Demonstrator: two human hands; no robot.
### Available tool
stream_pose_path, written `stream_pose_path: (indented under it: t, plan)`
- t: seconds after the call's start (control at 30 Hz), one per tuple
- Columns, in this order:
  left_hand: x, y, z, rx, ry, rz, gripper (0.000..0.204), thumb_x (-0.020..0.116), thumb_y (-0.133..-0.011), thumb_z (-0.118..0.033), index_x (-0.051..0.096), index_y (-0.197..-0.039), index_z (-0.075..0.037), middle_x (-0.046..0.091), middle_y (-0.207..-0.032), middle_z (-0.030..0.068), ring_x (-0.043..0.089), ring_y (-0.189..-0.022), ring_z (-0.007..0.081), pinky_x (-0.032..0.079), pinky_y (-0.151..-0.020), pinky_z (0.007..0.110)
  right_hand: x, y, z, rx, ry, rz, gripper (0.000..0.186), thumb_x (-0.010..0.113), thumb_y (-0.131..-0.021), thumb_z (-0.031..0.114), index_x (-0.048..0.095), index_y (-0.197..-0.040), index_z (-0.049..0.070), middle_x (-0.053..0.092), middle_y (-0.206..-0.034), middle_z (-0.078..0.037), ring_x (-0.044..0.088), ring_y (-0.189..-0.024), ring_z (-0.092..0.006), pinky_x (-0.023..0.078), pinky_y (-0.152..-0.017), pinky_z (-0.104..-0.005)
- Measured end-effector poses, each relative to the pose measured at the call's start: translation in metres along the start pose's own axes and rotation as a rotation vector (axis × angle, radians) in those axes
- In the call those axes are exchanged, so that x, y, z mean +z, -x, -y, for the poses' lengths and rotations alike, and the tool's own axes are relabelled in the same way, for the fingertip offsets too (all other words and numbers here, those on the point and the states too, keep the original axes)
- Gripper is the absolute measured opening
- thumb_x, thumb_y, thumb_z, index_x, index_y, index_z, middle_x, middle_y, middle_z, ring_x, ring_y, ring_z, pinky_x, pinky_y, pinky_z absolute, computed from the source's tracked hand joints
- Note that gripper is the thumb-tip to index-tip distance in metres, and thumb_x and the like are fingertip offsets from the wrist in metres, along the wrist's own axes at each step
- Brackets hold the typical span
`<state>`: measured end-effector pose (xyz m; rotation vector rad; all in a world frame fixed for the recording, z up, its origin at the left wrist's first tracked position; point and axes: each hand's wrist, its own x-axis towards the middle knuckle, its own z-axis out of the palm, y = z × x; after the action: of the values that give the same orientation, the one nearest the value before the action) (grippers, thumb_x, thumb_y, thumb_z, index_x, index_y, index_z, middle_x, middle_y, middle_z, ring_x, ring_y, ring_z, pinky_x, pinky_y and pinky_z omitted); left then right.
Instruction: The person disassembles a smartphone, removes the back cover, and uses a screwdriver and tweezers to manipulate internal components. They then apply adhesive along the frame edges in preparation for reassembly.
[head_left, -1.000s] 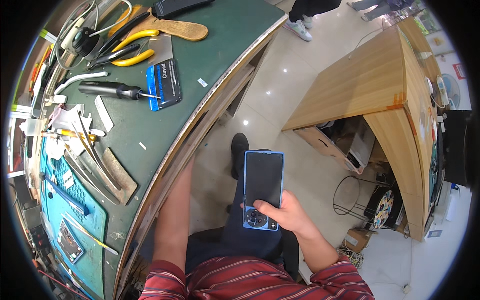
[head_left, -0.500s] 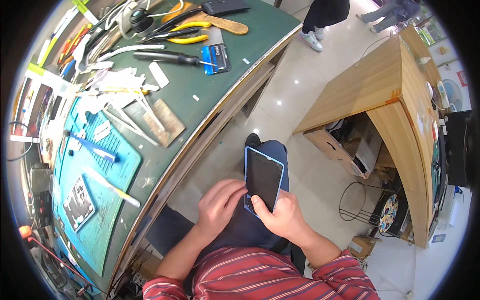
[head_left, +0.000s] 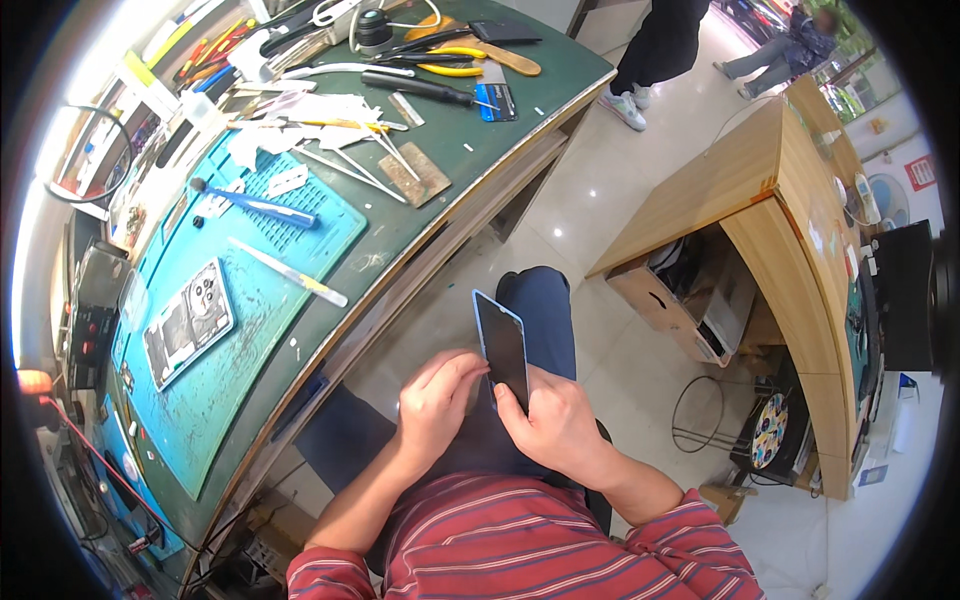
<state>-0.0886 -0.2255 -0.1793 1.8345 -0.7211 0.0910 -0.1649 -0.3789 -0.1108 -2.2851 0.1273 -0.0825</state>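
Taking the phone panel as the clock's centre, the right hand is at 5 o'clock, closed around the panel's near end, thumb lying on its dark face. The left hand is at 8 o'clock, fingers curled close together at the panel's left edge; I cannot tell whether they grip anything. The blue-edged phone panel is above the person's lap, rolled so it looks narrow, its long axis running from between 5 and 6 to between 11 and 12, far end pointing away from the body. At 9 o'clock an opened phone lies on a teal mat; at 10, a blue-handled brush. Farther, a black screwdriver lies between 11 and 12. A wooden desk stands at 2, another person's shoes at 1.
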Motion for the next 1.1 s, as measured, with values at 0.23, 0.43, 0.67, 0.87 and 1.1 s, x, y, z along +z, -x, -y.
stream_pose_path:
  t: [0.23,0.43,0.67,0.87,1.1]
  plan:
    - [-0.008,0.016,-0.001,-0.034,-0.01,0.066,0.02,0.068,-0.087,0.012,0.059,-0.1,0.0,0.066,-0.1,0.0164,0.065,-0.089,0.0345,0.053,-0.078,0.04,0.012,0.01,0.003,0.059,-0.081,-0.021,0.017,0.066,-0.097,0.015,0.066,-0.1,-0.002,0.068,-0.078,-0.02,0.067,-0.068,-0.0405,0.053,-0.062,-0.0462]
    - [-0.011,0.029,0.009,0.176,-0.072,0.038,0.027,0.071,-0.08,0.012,0.057,-0.099,-0.002,0.064,-0.102,0.0167,0.063,-0.09,0.0367,0.054,-0.078,0.044,0.021,0.01,0.0,0.25,-0.388,-0.115,0.023,0.067,-0.097,0.018,0.067,-0.098,-0.005,0.071,-0.078,-0.02,0.072,-0.068,-0.0315,0.054,-0.063,-0.0418]
    - [-0.011,0.033,0.0,0.064,0.089,-0.149,0.04,0.075,-0.083,0.014,0.062,-0.118,-0.001,0.07,-0.106,0.0162,0.072,-0.089,0.0271,0.059,-0.079,0.034,0.008,0.004,0.004,0.214,-0.414,-0.142,0.019,0.064,-0.099,0.014,0.071,-0.103,-0.003,0.074,-0.082,-0.016,0.073,-0.072,-0.0282,0.056,-0.068,-0.0397]
    - [-0.025,0.018,-0.012,0.043,0.031,-0.047,0.033,0.082,-0.08,0.009,0.071,-0.11,-0.001,0.073,-0.105,0.0136,0.074,-0.087,0.0223,0.061,-0.076,0.032,0.009,0.011,0.014,0.098,-0.253,-0.136,0.015,0.065,-0.098,0.014,0.069,-0.098,0.0,0.07,-0.082,-0.02,0.068,-0.072,-0.0395,0.054,-0.064,-0.0439]
    - [-0.03,0.009,-0.018,0.124,-0.066,-0.072,0.028,0.084,-0.077,0.007,0.072,-0.101,0.0,0.074,-0.097,0.0134,0.074,-0.085,0.0266,0.061,-0.074,0.034,0.013,0.014,0.018,0.002,-0.178,-0.12,0.012,0.064,-0.098,0.014,0.067,-0.098,0.002,0.066,-0.076,-0.018,0.065,-0.067,-0.0391,0.052,-0.06,-0.0457]
